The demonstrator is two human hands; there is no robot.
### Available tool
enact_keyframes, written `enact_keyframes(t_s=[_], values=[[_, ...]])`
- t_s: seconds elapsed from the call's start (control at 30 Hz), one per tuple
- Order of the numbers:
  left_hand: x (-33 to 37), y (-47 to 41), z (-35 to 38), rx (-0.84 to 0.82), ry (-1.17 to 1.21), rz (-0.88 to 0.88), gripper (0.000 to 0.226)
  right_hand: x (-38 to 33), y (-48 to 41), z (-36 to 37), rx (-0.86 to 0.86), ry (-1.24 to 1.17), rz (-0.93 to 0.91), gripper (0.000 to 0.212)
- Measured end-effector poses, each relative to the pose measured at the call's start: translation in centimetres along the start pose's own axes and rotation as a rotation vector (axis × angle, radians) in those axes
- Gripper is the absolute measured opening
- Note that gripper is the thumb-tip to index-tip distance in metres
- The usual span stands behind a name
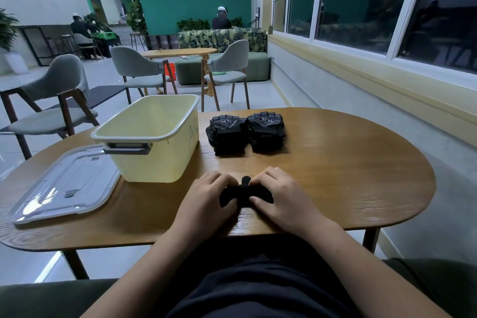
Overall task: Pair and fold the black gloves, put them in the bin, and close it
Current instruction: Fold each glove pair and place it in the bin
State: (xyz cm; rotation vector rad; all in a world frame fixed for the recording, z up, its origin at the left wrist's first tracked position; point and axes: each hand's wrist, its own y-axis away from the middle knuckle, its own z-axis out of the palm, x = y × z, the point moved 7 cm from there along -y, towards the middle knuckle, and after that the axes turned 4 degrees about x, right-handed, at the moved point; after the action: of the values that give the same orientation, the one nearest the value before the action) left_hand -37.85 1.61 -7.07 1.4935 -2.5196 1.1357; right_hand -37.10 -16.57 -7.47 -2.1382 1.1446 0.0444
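Observation:
A pair of black gloves [244, 195] lies bunched on the wooden table [348, 168] near its front edge. My left hand [206, 196] grips its left side with curled fingers, and my right hand [281, 196] grips its right side; most of the pair is hidden under them. Two stacks of black gloves [247, 131] with white dotted palms sit side by side further back. The pale yellow bin [152, 160] stands open to the left of the stacks, nothing visible inside. Its clear lid [64, 186] lies flat on the table, left of the bin.
Grey chairs [49, 100] stand beyond the table's far left edge. A wall with windows [361, 8] runs along the right. Two persons sit far back in the room. Bare tabletop stretches to the right of my hands.

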Motion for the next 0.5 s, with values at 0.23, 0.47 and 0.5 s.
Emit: enact_keyframes(t_s=[0.23,0.47,0.5], values=[[0.0,0.2,-0.5,0.052,0.010,-0.066,0.014,0.4,0.2,-0.3,0.034,-0.098,0.087,0.025],[-0.7,-0.8,-0.7,0.118,0.019,-0.045,0.004,0.9,0.0,-1.1,0.169,0.004,0.118,0.010],[-0.6,-0.9,-0.7,0.127,0.007,-0.013,0.004,0.8,0.0,-1.3,0.186,0.023,0.110,0.007]])
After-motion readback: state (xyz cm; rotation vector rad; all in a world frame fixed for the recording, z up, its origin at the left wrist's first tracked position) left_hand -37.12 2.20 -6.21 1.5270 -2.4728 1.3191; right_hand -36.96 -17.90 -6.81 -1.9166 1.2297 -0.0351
